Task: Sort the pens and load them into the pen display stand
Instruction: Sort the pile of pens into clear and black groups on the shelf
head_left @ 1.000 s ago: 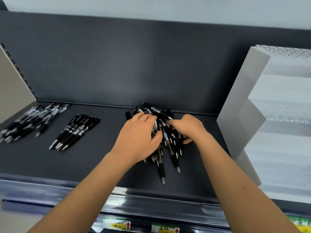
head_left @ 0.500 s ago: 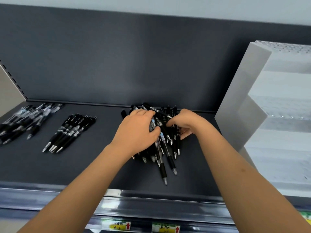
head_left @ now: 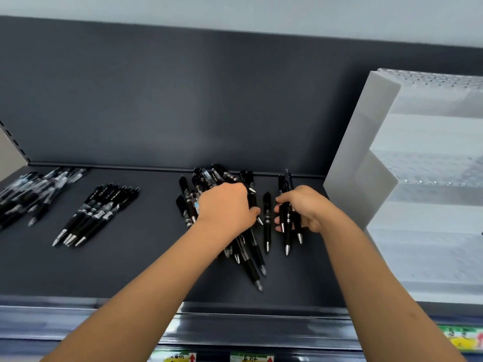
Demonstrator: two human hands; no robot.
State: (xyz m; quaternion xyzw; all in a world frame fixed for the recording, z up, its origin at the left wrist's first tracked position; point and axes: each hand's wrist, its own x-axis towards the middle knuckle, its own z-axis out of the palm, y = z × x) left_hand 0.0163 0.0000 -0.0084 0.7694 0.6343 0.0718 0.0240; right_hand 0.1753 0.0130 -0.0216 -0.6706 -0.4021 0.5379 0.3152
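A heap of black pens lies in the middle of the dark shelf. My left hand rests on top of the heap, fingers curled over the pens. To its right, my right hand grips a few black pens, tips pointing toward me. One single pen lies between the two hands. The white tiered pen display stand rises at the right, its steps bare. Two sorted groups lie at the left: a tidy row of black pens and a looser pile with clear barrels.
The shelf's dark back panel closes the far side. A metal front rail with price labels runs along the near edge. A beige side panel bounds the left.
My right hand has pulled a few pens out of the heap and moved right with them. My left hand stays on the heap. The view has tilted slightly.
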